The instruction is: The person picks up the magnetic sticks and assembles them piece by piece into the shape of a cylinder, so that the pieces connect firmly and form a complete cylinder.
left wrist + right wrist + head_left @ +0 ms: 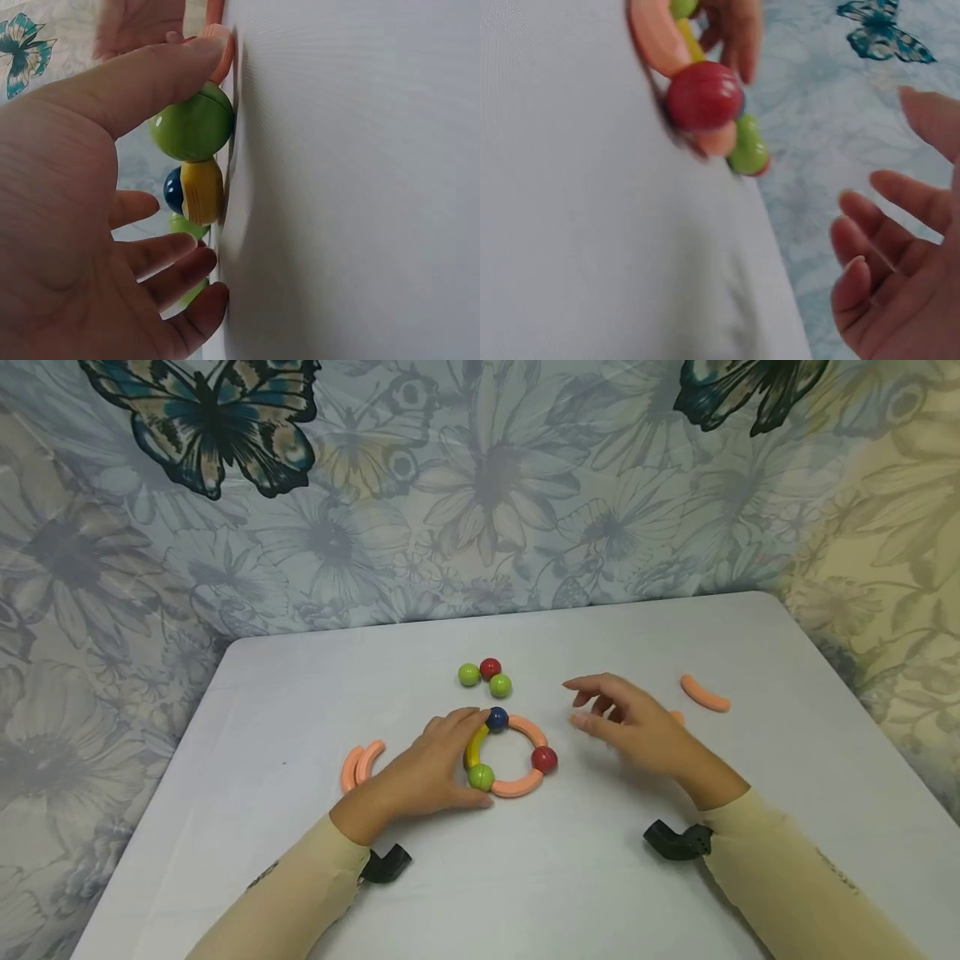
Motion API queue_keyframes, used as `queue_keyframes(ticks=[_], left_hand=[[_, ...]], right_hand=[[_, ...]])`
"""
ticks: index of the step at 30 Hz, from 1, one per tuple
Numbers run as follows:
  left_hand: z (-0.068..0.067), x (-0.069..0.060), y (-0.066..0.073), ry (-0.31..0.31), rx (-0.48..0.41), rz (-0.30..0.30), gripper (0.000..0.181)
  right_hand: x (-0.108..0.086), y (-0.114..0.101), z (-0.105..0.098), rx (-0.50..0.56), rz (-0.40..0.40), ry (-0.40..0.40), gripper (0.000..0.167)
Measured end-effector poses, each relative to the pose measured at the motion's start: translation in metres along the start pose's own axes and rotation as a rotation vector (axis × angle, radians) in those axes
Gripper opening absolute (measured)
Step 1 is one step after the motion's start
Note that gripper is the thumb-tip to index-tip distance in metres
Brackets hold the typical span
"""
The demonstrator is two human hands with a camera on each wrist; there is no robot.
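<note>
A ring of balls and curved pieces lies on the white table. It joins a blue ball, a yellow curved piece, a green ball, a red ball and two salmon-pink curved pieces. Around the ring's left side spreads my left hand, its fingertips by the blue ball and its thumb beside the green ball and the lower pink piece. The left wrist view shows those fingers apart, without a firm grasp. My right hand hovers right of the ring with loosely bent fingers and holds nothing.
Behind the ring sit two loose green balls and a red ball. Two pink curved pieces lie left of my left hand. Another pink piece lies far right, and one is mostly hidden behind the right hand.
</note>
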State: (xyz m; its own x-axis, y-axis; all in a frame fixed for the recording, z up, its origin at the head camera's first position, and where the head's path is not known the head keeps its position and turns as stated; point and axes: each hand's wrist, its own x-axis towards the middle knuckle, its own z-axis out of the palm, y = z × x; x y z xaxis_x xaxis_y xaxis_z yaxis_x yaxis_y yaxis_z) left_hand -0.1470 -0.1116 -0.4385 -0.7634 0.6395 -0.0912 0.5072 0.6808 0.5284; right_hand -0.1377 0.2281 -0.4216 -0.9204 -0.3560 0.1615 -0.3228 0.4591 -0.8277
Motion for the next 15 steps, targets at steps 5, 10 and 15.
queue_keyframes(ticks=[5,10,15], left_hand=[[-0.002,-0.016,-0.002,0.064,-0.031,-0.006,0.086],[-0.003,-0.027,-0.005,0.141,-0.098,0.087,0.052],[0.001,-0.026,-0.009,0.119,-0.209,0.178,0.041]], right_hand=[[-0.019,0.01,-0.033,0.087,-0.073,0.189,0.038],[-0.045,0.032,-0.056,0.096,-0.019,0.309,0.036],[-0.066,0.057,-0.064,-0.003,0.049,0.336,0.04]])
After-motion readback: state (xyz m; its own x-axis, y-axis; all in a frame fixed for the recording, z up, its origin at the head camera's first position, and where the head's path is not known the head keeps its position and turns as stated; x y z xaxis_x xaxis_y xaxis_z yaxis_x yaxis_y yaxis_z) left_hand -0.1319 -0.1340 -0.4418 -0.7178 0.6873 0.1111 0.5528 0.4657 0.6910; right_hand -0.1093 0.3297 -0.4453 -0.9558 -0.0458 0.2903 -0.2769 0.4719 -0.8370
